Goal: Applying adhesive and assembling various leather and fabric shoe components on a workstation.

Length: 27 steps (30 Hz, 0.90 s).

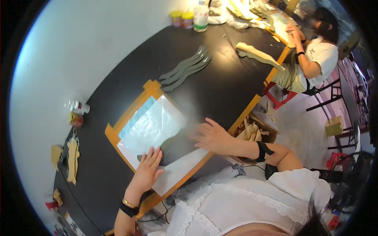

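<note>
A dark grey-green, wavy-edged flat piece point(173, 148) lies on a white sheet point(177, 171) in front of me. My left hand point(147, 169) lies flat over its left end, fingers stretched out and slightly apart. At the piece's right end is my right hand point(214, 137), its fingertips smeared by motion; whether they grip anything cannot be made out. Beyond the piece, a glossy clear plastic sheet point(151, 120) covers part of the white and pale blue sheets.
Several similar grey-green strips point(185, 69) lie farther back on the black table point(193, 100). Bottles and jars point(200, 17) stand along the wall edge. Tan pieces point(72, 161) lie at left. A co-worker point(315, 51) sits at far right; a scrap box point(260, 129) is below the edge.
</note>
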### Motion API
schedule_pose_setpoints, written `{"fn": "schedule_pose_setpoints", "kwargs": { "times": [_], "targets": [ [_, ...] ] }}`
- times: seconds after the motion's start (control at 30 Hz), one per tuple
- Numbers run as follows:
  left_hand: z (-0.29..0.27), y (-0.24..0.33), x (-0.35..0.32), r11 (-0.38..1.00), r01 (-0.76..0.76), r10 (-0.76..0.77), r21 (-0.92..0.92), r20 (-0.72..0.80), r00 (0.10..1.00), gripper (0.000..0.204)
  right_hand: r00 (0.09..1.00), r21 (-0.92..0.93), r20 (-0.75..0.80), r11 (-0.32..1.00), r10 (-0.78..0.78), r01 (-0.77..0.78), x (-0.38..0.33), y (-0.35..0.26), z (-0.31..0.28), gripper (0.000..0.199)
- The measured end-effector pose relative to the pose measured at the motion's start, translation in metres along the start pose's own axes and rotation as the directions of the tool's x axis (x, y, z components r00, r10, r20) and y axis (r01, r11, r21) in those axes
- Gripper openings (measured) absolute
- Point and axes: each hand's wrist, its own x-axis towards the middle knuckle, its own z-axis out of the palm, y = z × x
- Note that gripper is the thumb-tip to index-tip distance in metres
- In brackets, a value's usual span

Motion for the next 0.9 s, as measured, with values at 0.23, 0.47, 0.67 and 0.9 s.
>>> {"fn": "schedule_pose_setpoints", "kwargs": {
  "times": [0.23, 0.47, 0.67, 0.9],
  "targets": [
    [-0.008, -0.017, -0.023, 0.991, 0.037, -0.039, 0.132, 0.014, 0.999, 0.060, 0.998, 0.070, -0.069, 0.998, -0.001, 0.006, -0.001, 0.005, -0.001, 0.038],
    [-0.017, -0.025, -0.006, 0.974, 0.130, -0.178, -0.187, -0.267, 0.947, 0.040, 0.982, 0.309, -0.063, 0.939, 0.176, -0.149, 0.012, -0.004, -0.004, 0.025],
    [-0.028, -0.033, -0.014, 0.897, 0.156, -0.248, -0.413, -0.180, 0.952, 0.030, 0.943, 0.320, -0.304, 0.947, 0.133, -0.031, 0.010, -0.006, -0.029, 0.020],
    [-0.059, -0.051, -0.166, 0.581, 0.048, -0.628, -0.812, -0.410, 0.661, 0.016, 0.753, 0.224, -0.535, 0.924, 0.383, -0.310, -0.057, 0.058, -0.111, 0.018]
  ]
}}
